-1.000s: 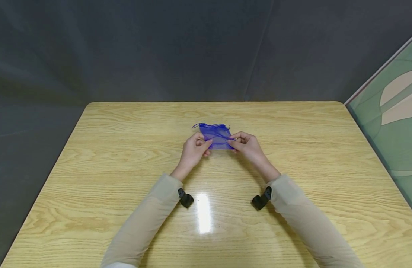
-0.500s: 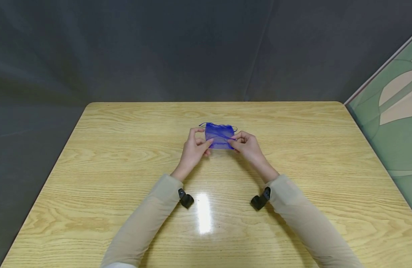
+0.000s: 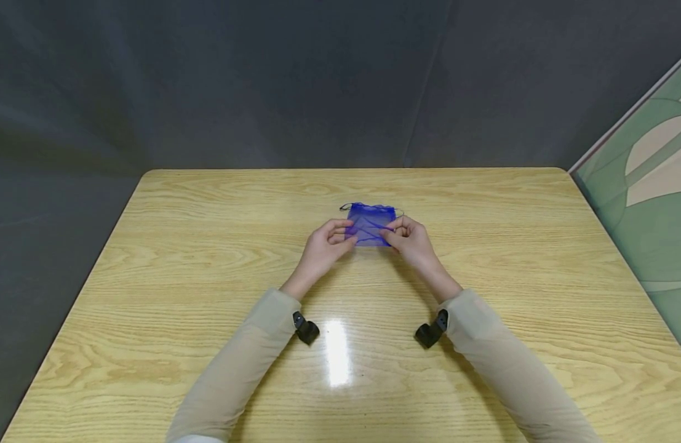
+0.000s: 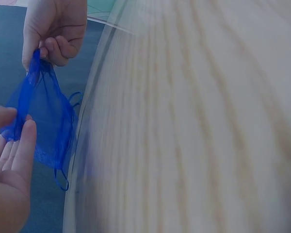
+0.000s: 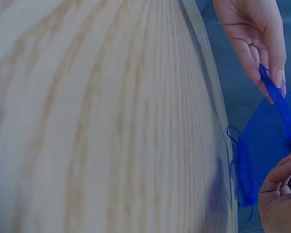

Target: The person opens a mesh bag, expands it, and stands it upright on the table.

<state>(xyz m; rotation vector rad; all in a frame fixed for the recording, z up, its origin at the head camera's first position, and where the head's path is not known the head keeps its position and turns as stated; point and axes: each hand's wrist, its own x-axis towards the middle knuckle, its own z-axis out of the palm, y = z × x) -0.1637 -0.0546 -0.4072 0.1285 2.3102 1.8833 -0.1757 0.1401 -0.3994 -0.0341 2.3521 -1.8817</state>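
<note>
A blue sheer organza drawstring pouch (image 3: 370,223) is held between my two hands above the table, its gathered top with the cord loops toward the far side. My left hand (image 3: 322,246) holds its left lower edge between thumb and fingers, the fingers fairly straight. My right hand (image 3: 414,245) pinches the right lower edge, its other fingers curled. In the left wrist view, the pouch (image 4: 48,111) hangs between both hands with a folded band along the gripped edge. The right wrist view has the left hand (image 5: 259,41) above and the right hand (image 5: 283,194) below on the pouch (image 5: 266,141).
The pale wood-grain table (image 3: 207,258) spreads around the hands, with a bright light reflection near its middle front. A dark curtain (image 3: 318,86) stands beyond the far edge. A green and beige patterned panel (image 3: 650,197) borders the right side.
The pouch has shifted a little to the right. My left hand's fingers first lifted off, then came back onto the pouch's left side. My right hand has barely moved, keeping its pinch.
</note>
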